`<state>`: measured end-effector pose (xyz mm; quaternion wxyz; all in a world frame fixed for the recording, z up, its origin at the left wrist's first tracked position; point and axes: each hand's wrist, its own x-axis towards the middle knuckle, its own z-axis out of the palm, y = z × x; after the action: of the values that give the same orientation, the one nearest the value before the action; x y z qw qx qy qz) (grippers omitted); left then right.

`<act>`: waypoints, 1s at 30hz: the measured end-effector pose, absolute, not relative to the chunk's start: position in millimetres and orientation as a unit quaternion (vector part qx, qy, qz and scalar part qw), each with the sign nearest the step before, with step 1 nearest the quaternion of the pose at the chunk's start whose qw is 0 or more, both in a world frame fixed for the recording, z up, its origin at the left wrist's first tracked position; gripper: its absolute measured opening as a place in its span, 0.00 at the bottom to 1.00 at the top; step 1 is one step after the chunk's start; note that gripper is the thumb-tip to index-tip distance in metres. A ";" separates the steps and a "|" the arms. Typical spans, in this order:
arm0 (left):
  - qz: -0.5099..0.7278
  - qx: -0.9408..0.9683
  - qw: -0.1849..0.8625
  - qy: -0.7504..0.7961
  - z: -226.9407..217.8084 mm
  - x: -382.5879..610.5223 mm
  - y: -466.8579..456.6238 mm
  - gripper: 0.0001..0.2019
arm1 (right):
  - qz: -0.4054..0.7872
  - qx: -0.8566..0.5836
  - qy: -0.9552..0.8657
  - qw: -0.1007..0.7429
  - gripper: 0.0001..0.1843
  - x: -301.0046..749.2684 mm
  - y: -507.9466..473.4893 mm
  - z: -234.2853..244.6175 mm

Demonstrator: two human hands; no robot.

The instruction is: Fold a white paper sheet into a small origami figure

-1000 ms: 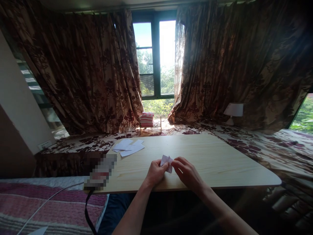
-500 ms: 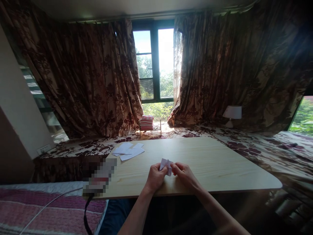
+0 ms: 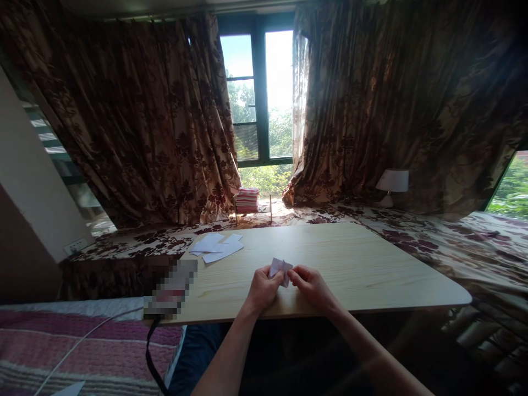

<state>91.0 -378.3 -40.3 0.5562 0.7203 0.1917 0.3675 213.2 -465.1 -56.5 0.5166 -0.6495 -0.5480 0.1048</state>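
My left hand and my right hand meet over the near part of a light wooden table. Both pinch a small folded piece of white paper between thumbs and fingers, just above the tabletop. The paper shows several creased flaps. A loose pile of white paper sheets lies at the table's far left corner, well away from both hands.
A blurred-out object with a dark strap hanging down sits at the table's left front edge. A bed with floral cover surrounds the table. A small lamp, a striped stack and dark curtains stand by the window.
Both hands stay pinched on the folded paper with only small finger shifts. The view has tilted slightly, so the table and hands sit a little higher in the picture.
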 end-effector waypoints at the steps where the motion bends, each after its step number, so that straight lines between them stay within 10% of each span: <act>1: 0.366 0.721 0.557 0.189 -41.0 91.2 -378.2 0.12 | 0.102 -0.652 -0.548 0.514 0.12 213.4 -464.9 -57.5; 30: 0.322 0.743 0.566 0.155 -38.1 93.5 -384.3 0.15 | 0.086 -0.641 -0.519 0.558 0.11 214.4 -464.9 -57.0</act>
<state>93.5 -384.3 -38.1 0.5662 0.7426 0.1550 0.3224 214.4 -464.9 -57.0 0.5584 -0.6414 -0.5191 0.0857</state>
